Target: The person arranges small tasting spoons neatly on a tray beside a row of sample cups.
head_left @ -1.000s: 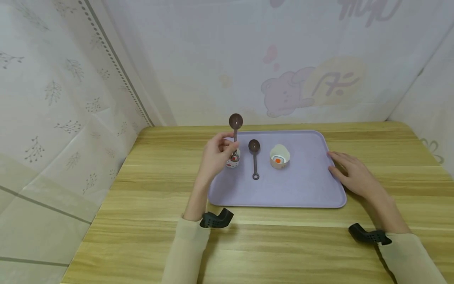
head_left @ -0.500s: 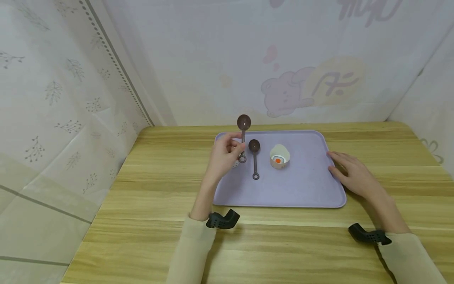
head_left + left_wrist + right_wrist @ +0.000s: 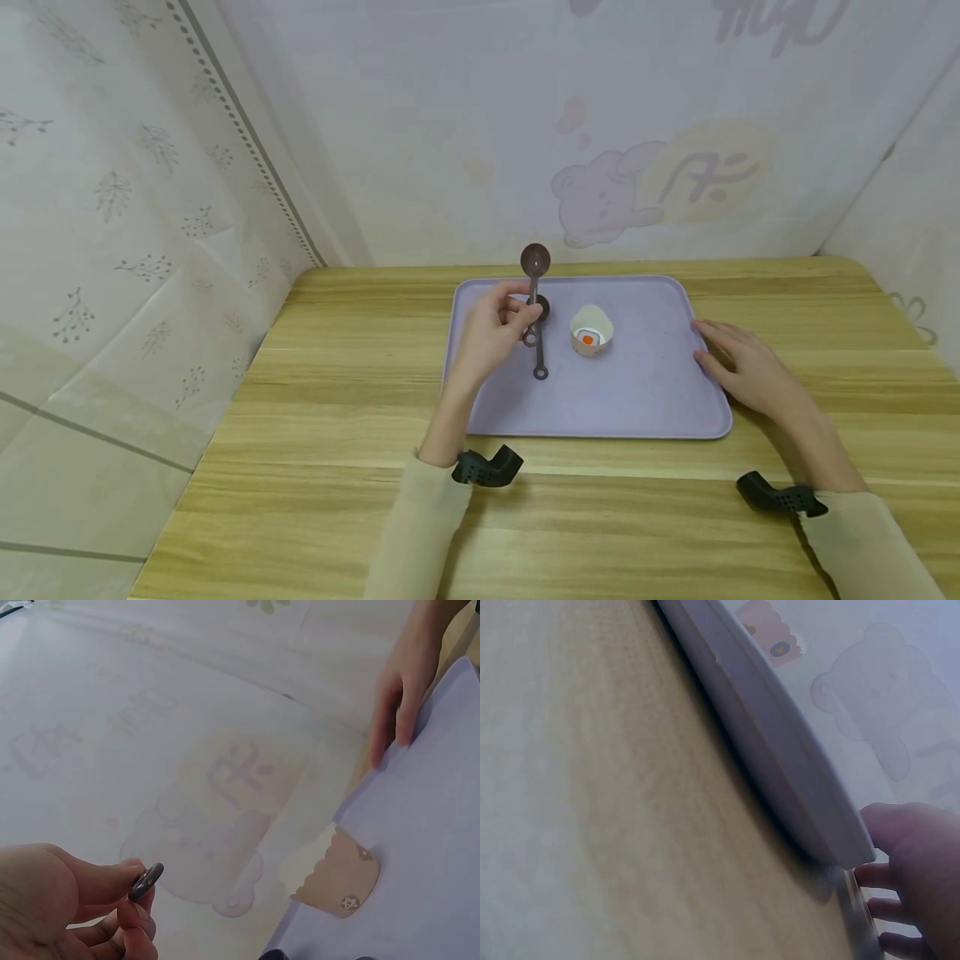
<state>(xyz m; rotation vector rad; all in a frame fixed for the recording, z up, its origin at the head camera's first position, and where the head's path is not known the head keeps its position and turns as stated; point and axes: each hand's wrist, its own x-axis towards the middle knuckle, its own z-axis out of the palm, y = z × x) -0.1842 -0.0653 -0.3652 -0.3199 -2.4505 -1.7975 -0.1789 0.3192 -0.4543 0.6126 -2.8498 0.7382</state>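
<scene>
My left hand pinches the handle of a dark brown measuring spoon, bowl up, above the left part of the lilac tray. In the left wrist view the spoon's ring end pokes out between thumb and fingers. Behind it, a second brown measuring spoon lies on the tray, partly covered in the head view. Right of that stands a paper baking cup with a small white and orange piece inside. My right hand rests at the tray's right rim, fingers extended, thumb on the edge.
The tray lies on a wooden table with a pale printed curtain behind it and another at the left. Black camera mounts sit on both wrists.
My left hand has moved right with the measuring spoon, from over a second baking cup to in front of the lying spoon. That cup is now hidden behind the hand. The right hand stays still.
</scene>
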